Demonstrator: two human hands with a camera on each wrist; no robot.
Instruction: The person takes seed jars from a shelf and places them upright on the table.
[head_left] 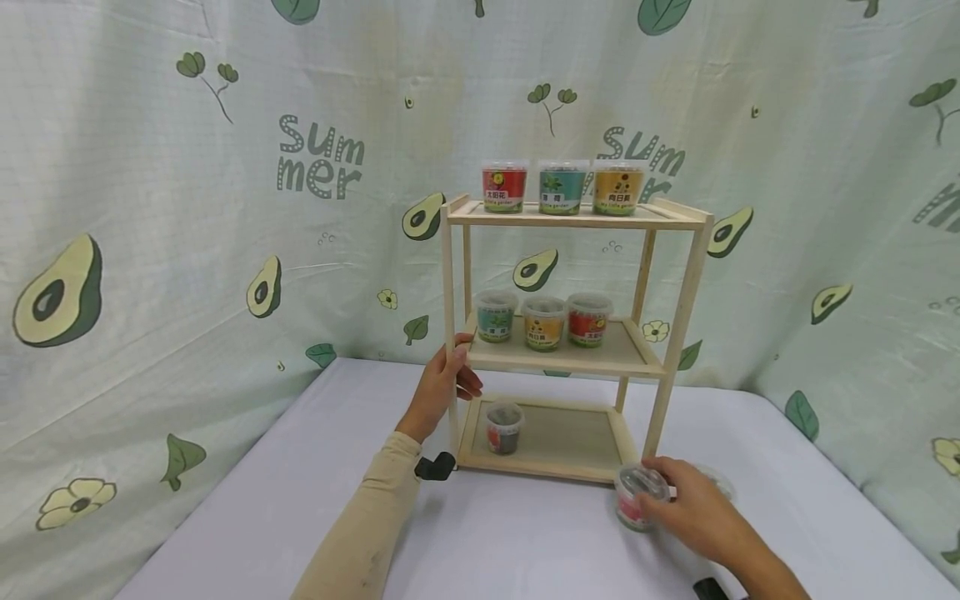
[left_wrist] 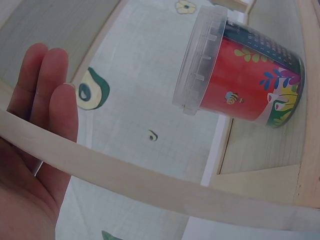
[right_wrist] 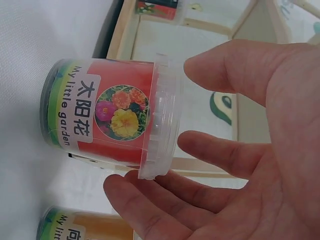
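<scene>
My left hand (head_left: 442, 383) is at the left upright of a wooden shelf rack (head_left: 562, 360), level with the middle board, with its fingers bent round the upright (left_wrist: 150, 185). In the left wrist view, a red-labelled lidded plastic cup (left_wrist: 250, 75) stands past that upright. At the rack's front right corner, my right hand (head_left: 693, 504) is at another red-labelled lidded plastic cup (right_wrist: 115, 112) standing upright on the table. The thumb and fingers are spread about its clear lid, not closed round it. A yellow-labelled cup (right_wrist: 90, 225) stands beside it, partly cut off.
Red, teal and yellow cups (head_left: 562, 190) stand in a row on the top shelf. Teal, yellow and red cups (head_left: 543, 323) line the middle one. One cup (head_left: 503, 427) is on the bottom shelf's left. White cloth covers the table (head_left: 510, 542); a printed curtain (head_left: 360, 267) hangs behind.
</scene>
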